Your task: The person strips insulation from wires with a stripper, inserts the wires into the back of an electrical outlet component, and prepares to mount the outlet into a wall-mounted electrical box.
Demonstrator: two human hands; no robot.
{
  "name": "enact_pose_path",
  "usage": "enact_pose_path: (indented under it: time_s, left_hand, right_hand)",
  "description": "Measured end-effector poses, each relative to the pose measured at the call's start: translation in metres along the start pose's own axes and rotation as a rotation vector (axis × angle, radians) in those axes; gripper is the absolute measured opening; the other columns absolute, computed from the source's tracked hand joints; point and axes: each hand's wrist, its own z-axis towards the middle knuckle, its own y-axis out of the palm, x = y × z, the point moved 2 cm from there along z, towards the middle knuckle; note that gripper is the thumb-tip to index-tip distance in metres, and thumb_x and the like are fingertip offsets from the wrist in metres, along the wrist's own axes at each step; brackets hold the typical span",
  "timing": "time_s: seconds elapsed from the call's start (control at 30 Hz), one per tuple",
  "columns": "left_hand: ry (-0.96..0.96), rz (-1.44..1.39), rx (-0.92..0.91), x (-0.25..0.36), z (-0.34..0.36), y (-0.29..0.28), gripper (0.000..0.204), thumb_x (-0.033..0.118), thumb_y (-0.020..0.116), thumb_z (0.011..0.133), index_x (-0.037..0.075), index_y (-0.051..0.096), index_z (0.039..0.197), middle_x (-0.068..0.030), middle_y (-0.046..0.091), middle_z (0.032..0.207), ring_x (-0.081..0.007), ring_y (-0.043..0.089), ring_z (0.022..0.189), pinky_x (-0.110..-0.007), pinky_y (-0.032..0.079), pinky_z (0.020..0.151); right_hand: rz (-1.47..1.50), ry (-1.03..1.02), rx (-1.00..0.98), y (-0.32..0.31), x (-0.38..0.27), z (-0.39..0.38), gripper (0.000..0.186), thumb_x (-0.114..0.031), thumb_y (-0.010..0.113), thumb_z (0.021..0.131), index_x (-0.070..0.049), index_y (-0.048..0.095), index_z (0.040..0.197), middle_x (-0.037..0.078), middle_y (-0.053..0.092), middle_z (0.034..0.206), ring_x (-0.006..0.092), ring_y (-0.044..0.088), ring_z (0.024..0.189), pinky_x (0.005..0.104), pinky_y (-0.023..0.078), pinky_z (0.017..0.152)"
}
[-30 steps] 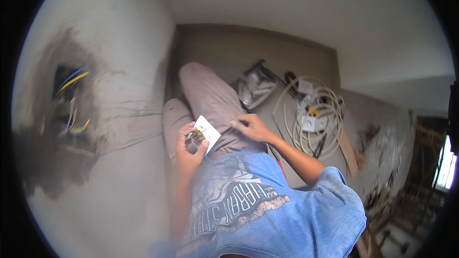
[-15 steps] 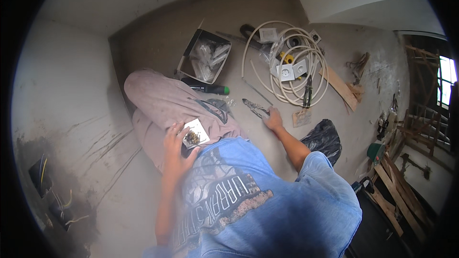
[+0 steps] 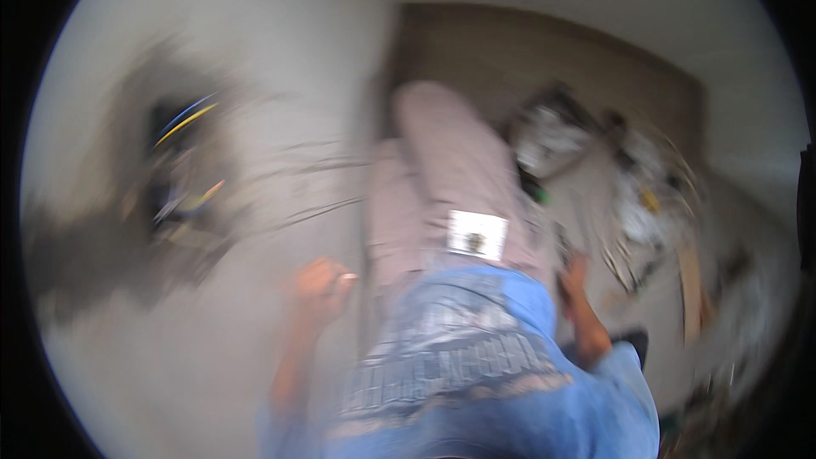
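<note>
The picture is smeared by motion. My left hand (image 3: 323, 291) is lifted off my legs, beside the pale wall, with its fingers too blurred to read. On my thigh lies a white square wall-socket insert (image 3: 463, 225), its darker works facing up, with no hand on it. My right hand (image 3: 575, 274) is low by my right hip, closed at the handles of a pair of pliers (image 3: 563, 242) whose jaws point away from me.
Two wall openings with loose wires, one with blue and yellow wires (image 3: 183, 123), are at left. A box of plastic-wrapped parts (image 3: 544, 140) stands beyond my knee. Coiled cable (image 3: 693, 187) and a wood strip (image 3: 689, 293) lie at right.
My view has swung left, bringing the wall openings further into the picture. My left hand has let go of the socket insert and moved left toward the wall. My right hand stays at the pliers.
</note>
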Motion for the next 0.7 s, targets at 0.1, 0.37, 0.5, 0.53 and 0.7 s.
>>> enact_pose_path:
  time_s: [0.1,0.37,0.5,0.53,0.7]
  left_hand:
    - [0.138,0.116,0.228,0.037,-0.001,-0.086,0.016,0.009,0.065,0.092,0.005,0.065,0.076,-0.0079,0.065,0.068,-0.0243,0.064,0.064,-0.035,0.051,0.063]
    - [0.117,0.766,0.478,0.047,0.03,-0.165,0.031,-0.009,0.076,0.079,0.005,0.069,0.106,-0.011,0.07,0.107,-0.029,0.065,0.101,-0.04,0.052,0.089]
    - [0.067,0.945,0.383,0.02,0.023,-0.145,0.032,-0.004,0.074,0.085,0.007,0.071,0.115,-0.0079,0.069,0.123,-0.0293,0.06,0.121,-0.041,0.047,0.103]
    - [0.062,0.999,0.349,0.019,0.024,-0.147,0.031,-0.002,0.074,0.086,0.007,0.071,0.115,-0.007,0.069,0.124,-0.0284,0.059,0.124,-0.04,0.046,0.104]
    - [0.043,1.114,0.201,0.025,0.039,-0.165,0.028,0.0,0.073,0.088,0.006,0.071,0.115,-0.0059,0.069,0.124,-0.0266,0.059,0.125,-0.04,0.045,0.106]
  right_hand:
    - [0.14,0.115,-0.132,-0.014,0.001,-0.008,0.07,-0.031,0.055,0.097,0.01,0.037,0.15,0.035,0.04,0.153,0.0463,0.036,0.146,0.0475,0.027,0.122]
    - [0.188,-0.078,0.281,-0.061,-0.013,0.018,0.062,-0.037,0.058,0.103,0.005,0.047,0.147,0.026,0.052,0.147,0.0379,0.046,0.139,0.0444,0.029,0.12]
    - [0.058,-0.35,0.287,-0.058,-0.005,0.043,0.033,-0.024,0.065,0.094,0.001,0.063,0.115,0.026,0.059,0.118,0.0451,0.056,0.112,0.0489,0.044,0.1]
    - [0.097,-0.245,0.213,-0.059,-0.009,0.035,0.033,-0.026,0.069,0.089,-0.002,0.065,0.11,0.025,0.057,0.11,0.0432,0.058,0.106,0.0493,0.046,0.092]
    - [-0.149,-0.169,0.192,-0.025,0.029,0.007,0.031,-0.024,0.072,0.083,-0.007,0.07,0.109,0.022,0.057,0.112,0.041,0.057,0.109,0.0485,0.047,0.091]
